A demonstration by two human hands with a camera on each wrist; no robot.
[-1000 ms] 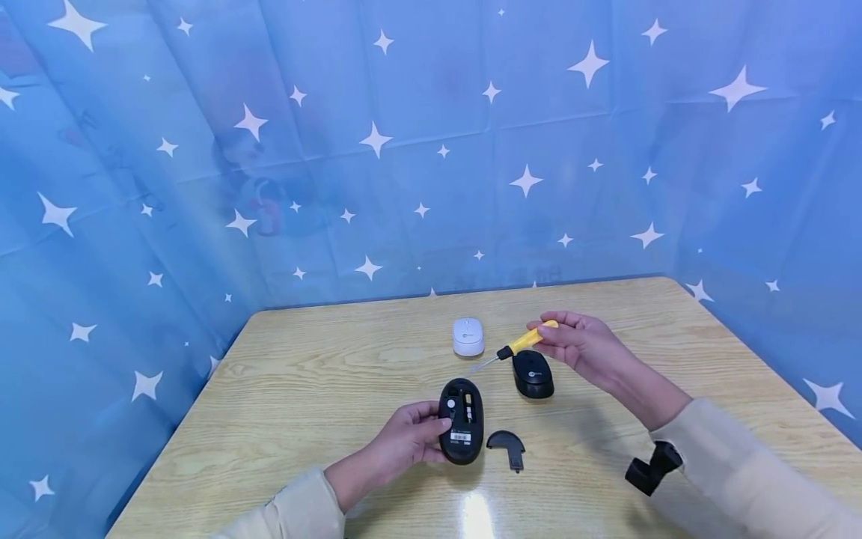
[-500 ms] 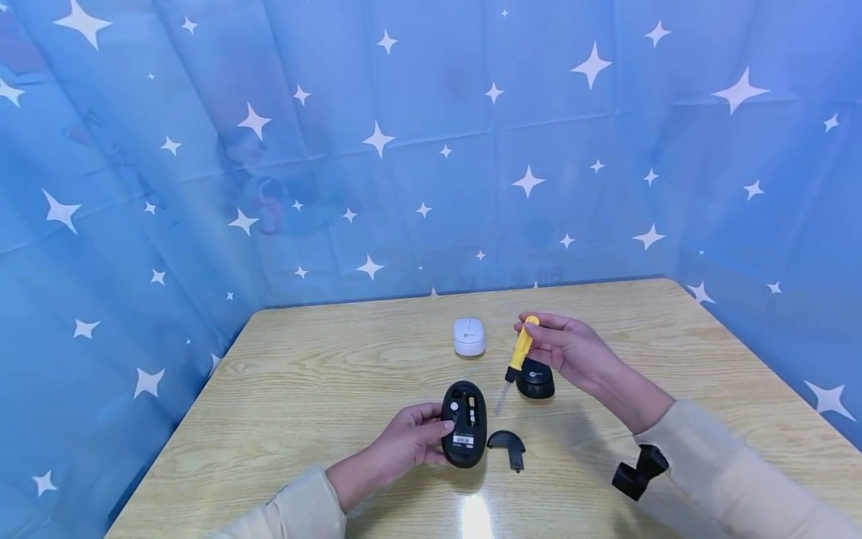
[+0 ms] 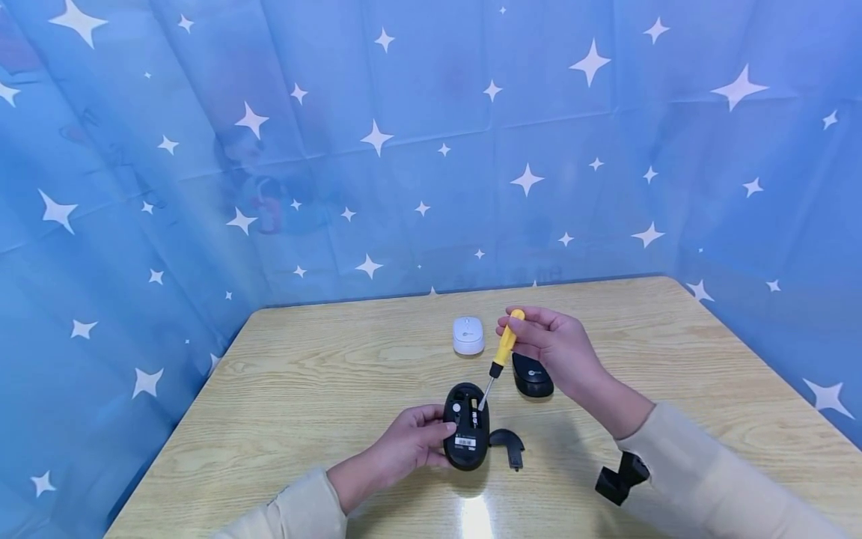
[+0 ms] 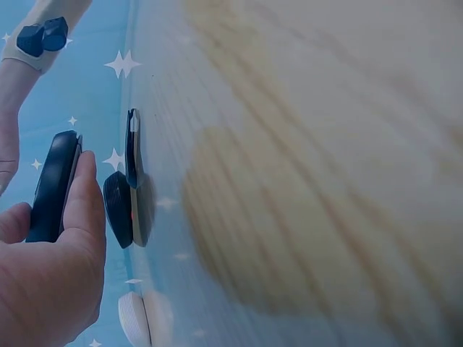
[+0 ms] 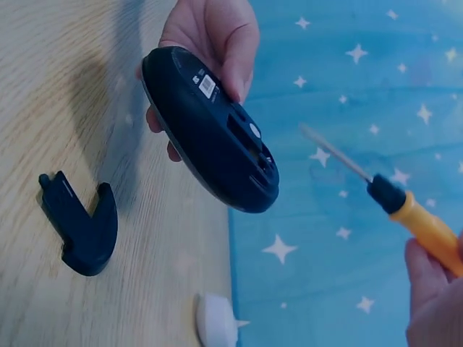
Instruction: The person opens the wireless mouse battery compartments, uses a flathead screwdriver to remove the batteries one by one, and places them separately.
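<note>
My left hand [image 3: 414,438] grips a black computer mouse [image 3: 465,452], underside up, thumb along one edge. Its battery compartment [image 5: 244,137] is uncovered, and a barcode label shows on the bottom. Between thumb and fingers my right hand [image 3: 559,348] holds a screwdriver [image 3: 506,347] with a yellow handle and a black collar. The metal shaft slants down, its tip overlapping the compartment in the head view. Seen from the right wrist, a gap separates the tip [image 5: 305,130] from the mouse. The black battery cover [image 3: 510,448] lies on the table just right of the mouse.
Farther back on the wooden table [image 3: 323,374] stand a white mouse [image 3: 468,335] and a second black mouse [image 3: 532,376], the latter close behind my right hand. A blue curtain with white stars [image 3: 417,150] rises behind the table.
My right hand has moved left, swinging the screwdriver from pointing left to pointing steeply down; its tip now overlaps the compartment. The held mouse has shifted slightly right and down in the head view.
</note>
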